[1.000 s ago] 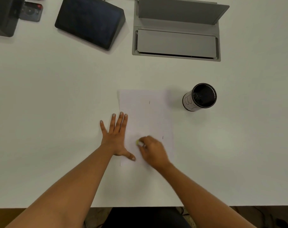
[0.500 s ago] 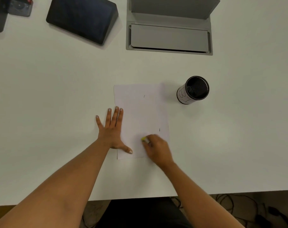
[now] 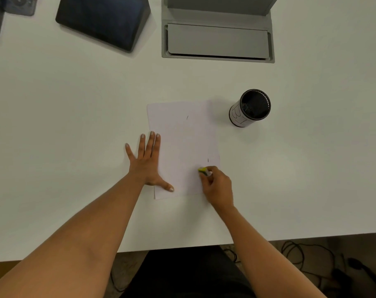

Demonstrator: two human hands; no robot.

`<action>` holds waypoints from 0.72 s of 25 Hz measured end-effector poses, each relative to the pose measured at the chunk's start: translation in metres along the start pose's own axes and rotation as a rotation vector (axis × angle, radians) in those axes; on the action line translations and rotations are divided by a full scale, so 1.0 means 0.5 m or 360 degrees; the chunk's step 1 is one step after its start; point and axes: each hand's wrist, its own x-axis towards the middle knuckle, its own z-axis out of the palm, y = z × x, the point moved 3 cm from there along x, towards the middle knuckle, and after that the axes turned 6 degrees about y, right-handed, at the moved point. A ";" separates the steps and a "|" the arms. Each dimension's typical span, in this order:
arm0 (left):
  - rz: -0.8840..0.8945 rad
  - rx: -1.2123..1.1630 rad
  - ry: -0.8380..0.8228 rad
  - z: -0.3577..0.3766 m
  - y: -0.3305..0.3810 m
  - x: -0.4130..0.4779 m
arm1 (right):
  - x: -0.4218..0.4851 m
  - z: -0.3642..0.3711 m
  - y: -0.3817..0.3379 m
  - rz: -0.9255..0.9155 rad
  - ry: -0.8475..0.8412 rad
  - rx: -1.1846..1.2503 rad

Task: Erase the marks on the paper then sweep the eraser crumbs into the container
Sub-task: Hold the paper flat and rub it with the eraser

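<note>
A white sheet of paper (image 3: pixel 182 143) lies on the white table in front of me. Two short dark marks show on it, one near the top (image 3: pixel 187 117) and one at the right edge (image 3: pixel 208 160). My left hand (image 3: pixel 145 164) lies flat with fingers spread on the sheet's left edge. My right hand (image 3: pixel 217 186) is closed on a yellow-and-white eraser (image 3: pixel 204 171), which touches the paper just below the right-edge mark. A black cylindrical container (image 3: pixel 250 108) with an open top stands upright to the right of the sheet's upper corner.
At the table's far side are a dark tablet (image 3: pixel 103 20), a grey open floor box (image 3: pixel 217 39) and a small dark device (image 3: pixel 19 4). The table's near edge (image 3: pixel 182 246) runs below my arms, with cables (image 3: pixel 301 254) on the floor beyond it.
My right hand has slid the eraser rightward across the lower part of the paper, toward the mark at the right edge. My left hand has stayed flat on the sheet.
</note>
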 end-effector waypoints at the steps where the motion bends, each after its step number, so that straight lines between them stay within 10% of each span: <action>1: 0.0004 -0.0010 0.0004 -0.001 0.001 0.000 | 0.006 -0.012 0.009 0.0019 0.0039 -0.0005; 18: 0.0021 0.0105 0.0152 0.001 0.001 -0.013 | 0.009 -0.009 -0.018 -0.0176 -0.0210 -0.0213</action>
